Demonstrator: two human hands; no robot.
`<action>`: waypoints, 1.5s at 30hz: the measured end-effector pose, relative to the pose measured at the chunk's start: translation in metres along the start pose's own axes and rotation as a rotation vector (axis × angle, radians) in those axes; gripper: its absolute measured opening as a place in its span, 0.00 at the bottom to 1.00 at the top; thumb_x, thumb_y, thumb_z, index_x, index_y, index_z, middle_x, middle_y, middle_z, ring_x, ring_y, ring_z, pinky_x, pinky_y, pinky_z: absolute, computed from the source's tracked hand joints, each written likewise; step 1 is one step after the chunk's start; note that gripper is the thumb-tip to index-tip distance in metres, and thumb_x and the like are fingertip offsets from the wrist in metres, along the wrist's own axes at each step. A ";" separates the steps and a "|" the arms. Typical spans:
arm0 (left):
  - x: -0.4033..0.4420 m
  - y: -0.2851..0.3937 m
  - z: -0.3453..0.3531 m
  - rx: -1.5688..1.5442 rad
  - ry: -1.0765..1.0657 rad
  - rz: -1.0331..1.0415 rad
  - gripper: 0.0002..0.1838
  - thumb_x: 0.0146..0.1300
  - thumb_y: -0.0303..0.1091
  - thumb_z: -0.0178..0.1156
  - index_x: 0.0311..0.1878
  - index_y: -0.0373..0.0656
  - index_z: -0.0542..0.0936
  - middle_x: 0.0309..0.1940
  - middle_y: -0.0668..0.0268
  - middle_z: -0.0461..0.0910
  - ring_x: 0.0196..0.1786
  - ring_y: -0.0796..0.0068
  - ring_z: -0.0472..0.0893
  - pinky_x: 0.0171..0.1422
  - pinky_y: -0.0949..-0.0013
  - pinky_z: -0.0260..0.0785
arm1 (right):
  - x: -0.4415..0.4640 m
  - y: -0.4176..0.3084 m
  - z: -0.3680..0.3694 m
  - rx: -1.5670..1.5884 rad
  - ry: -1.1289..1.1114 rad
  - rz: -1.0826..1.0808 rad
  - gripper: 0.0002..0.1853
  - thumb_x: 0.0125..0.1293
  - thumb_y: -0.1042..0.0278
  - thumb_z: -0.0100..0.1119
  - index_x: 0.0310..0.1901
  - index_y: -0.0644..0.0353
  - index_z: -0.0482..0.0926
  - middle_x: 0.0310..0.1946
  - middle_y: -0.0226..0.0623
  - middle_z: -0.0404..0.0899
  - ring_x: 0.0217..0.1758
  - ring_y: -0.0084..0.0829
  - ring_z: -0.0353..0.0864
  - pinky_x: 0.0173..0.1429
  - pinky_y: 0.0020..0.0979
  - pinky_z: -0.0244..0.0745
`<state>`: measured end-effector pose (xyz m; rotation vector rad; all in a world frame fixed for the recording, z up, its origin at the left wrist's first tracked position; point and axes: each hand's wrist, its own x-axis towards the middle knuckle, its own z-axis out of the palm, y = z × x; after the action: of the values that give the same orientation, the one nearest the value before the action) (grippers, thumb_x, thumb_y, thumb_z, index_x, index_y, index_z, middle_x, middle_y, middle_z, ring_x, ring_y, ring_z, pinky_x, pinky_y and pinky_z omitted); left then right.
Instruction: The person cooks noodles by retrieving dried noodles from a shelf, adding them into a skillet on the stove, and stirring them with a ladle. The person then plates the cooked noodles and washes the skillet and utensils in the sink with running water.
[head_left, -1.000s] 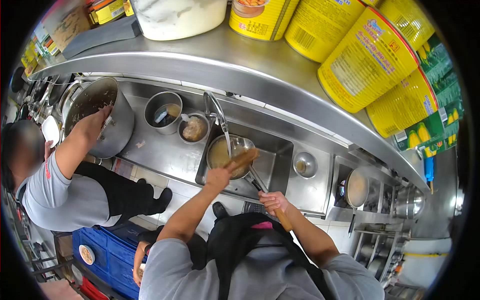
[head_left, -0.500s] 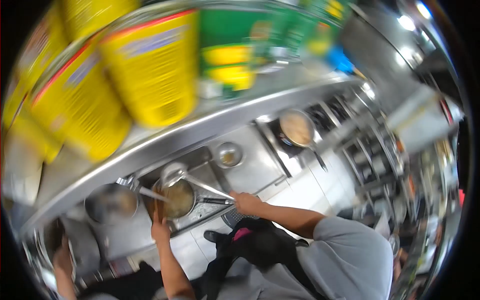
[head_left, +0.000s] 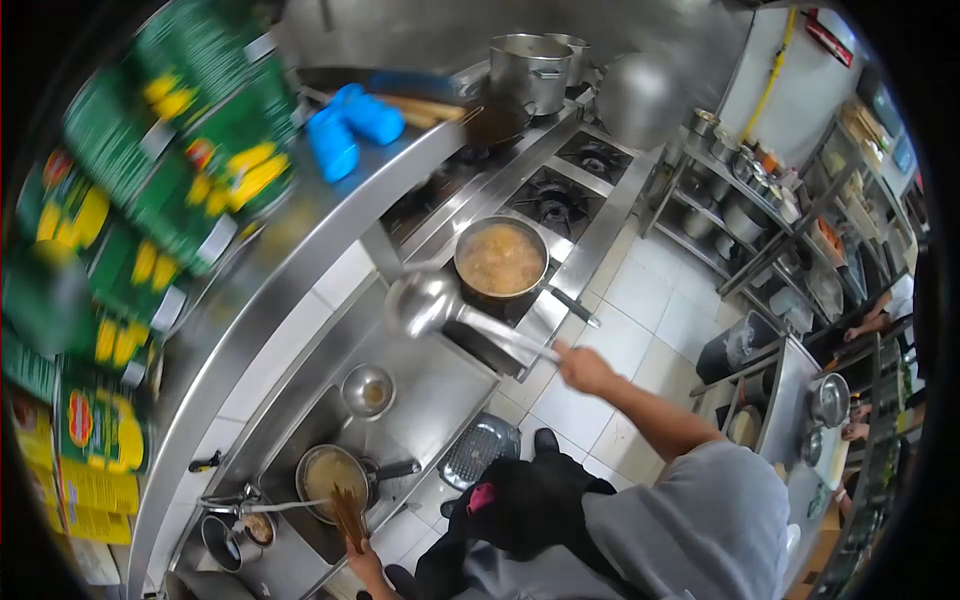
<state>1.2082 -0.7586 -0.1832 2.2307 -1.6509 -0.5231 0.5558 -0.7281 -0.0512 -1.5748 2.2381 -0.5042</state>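
My right hand (head_left: pixel 588 368) is closed round the handle of a large metal ladle (head_left: pixel 425 303). The ladle's bowl is slightly blurred and hangs beside a pan (head_left: pixel 500 258) of bubbling orange-brown food on the stove. Lower down, my left hand (head_left: pixel 367 562) grips a bundle of thin brown sticks (head_left: pixel 348 517), like a bamboo wok brush. The far end of this bundle reaches into a dark-handled pan (head_left: pixel 372 472) in the sink, with cloudy liquid inside. A faucet spout (head_left: pixel 290 506) extends over that pan.
A small metal bowl (head_left: pixel 368 391) lies on the sink's steel top. Open burners (head_left: pixel 556 200) and a tall pot (head_left: pixel 530 75) are farther along the stove. Green pouches (head_left: pixel 232 160) line the shelf at left. Shelves of pots (head_left: pixel 720 170) stand at right, where other people's hands show.
The view has turned toward the stove. My right hand has carried the ladle from over the sink pan to beside the stove pan. My left hand stays at the sink pan with the stick bundle.
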 end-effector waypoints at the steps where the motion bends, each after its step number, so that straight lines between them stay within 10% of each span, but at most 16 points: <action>1: 0.002 -0.001 0.008 0.014 0.003 -0.013 0.30 0.64 0.33 0.65 0.68 0.33 0.72 0.57 0.41 0.80 0.58 0.42 0.80 0.62 0.54 0.72 | 0.022 0.037 -0.014 -0.019 0.094 0.041 0.15 0.66 0.67 0.54 0.53 0.54 0.69 0.29 0.56 0.81 0.34 0.60 0.82 0.40 0.57 0.76; 9: 0.006 0.052 0.058 0.187 -0.039 -0.009 0.32 0.66 0.41 0.64 0.71 0.42 0.71 0.59 0.42 0.78 0.60 0.40 0.78 0.64 0.50 0.71 | 0.245 0.288 -0.040 0.024 0.335 0.119 0.16 0.61 0.70 0.59 0.49 0.64 0.74 0.39 0.63 0.82 0.46 0.64 0.81 0.51 0.57 0.75; 21: -0.014 0.147 0.044 0.184 -0.110 -0.166 0.26 0.65 0.38 0.61 0.66 0.45 0.75 0.47 0.44 0.84 0.53 0.41 0.82 0.55 0.51 0.75 | 0.350 0.409 0.051 0.142 0.191 0.309 0.30 0.59 0.68 0.57 0.66 0.61 0.72 0.61 0.58 0.76 0.64 0.59 0.75 0.66 0.48 0.72; 23: 0.001 0.084 0.065 0.060 -0.097 -0.026 0.27 0.69 0.46 0.58 0.68 0.47 0.72 0.48 0.41 0.83 0.52 0.38 0.81 0.54 0.45 0.74 | 0.369 0.475 0.076 -0.047 0.182 0.063 0.29 0.61 0.69 0.58 0.66 0.62 0.72 0.63 0.54 0.75 0.65 0.50 0.76 0.67 0.47 0.72; 25: -0.002 0.109 0.047 0.147 -0.126 -0.148 0.28 0.68 0.49 0.57 0.67 0.47 0.74 0.51 0.42 0.81 0.56 0.39 0.79 0.59 0.43 0.71 | 0.345 0.442 0.054 0.355 0.398 0.048 0.26 0.67 0.80 0.50 0.68 0.63 0.70 0.64 0.47 0.75 0.66 0.39 0.76 0.68 0.37 0.72; 29: 0.029 0.100 0.022 0.316 -0.210 -0.290 0.30 0.63 0.54 0.60 0.68 0.59 0.75 0.56 0.51 0.82 0.60 0.46 0.80 0.65 0.49 0.72 | 0.217 0.234 -0.018 0.741 0.562 -0.097 0.24 0.75 0.57 0.59 0.63 0.66 0.72 0.58 0.42 0.78 0.60 0.31 0.78 0.62 0.32 0.73; 35: 0.099 0.079 -0.025 0.215 -0.066 -0.383 0.26 0.66 0.52 0.59 0.68 0.66 0.75 0.53 0.55 0.84 0.59 0.55 0.82 0.62 0.52 0.75 | 0.086 -0.009 0.037 0.702 -0.003 -0.416 0.13 0.74 0.67 0.54 0.55 0.62 0.76 0.40 0.34 0.79 0.32 0.22 0.78 0.38 0.25 0.75; 41: 0.140 -0.003 0.017 0.519 -0.152 -0.273 0.19 0.70 0.43 0.55 0.58 0.49 0.83 0.51 0.59 0.86 0.53 0.60 0.86 0.48 0.55 0.79 | 0.063 -0.227 0.175 0.464 -0.599 -0.691 0.09 0.73 0.68 0.56 0.48 0.63 0.79 0.40 0.37 0.81 0.43 0.25 0.82 0.50 0.28 0.78; 45: 0.118 0.016 0.075 0.184 -0.231 -0.101 0.13 0.66 0.37 0.57 0.46 0.48 0.89 0.45 0.59 0.88 0.48 0.58 0.88 0.47 0.54 0.80 | 0.070 -0.277 0.309 0.050 -0.745 -0.692 0.22 0.71 0.53 0.59 0.55 0.65 0.78 0.48 0.50 0.83 0.51 0.41 0.84 0.58 0.38 0.77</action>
<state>1.1909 -0.8788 -0.2538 2.4771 -1.7673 -0.7040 0.9084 -0.9075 -0.1933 -2.0505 1.1141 -0.0888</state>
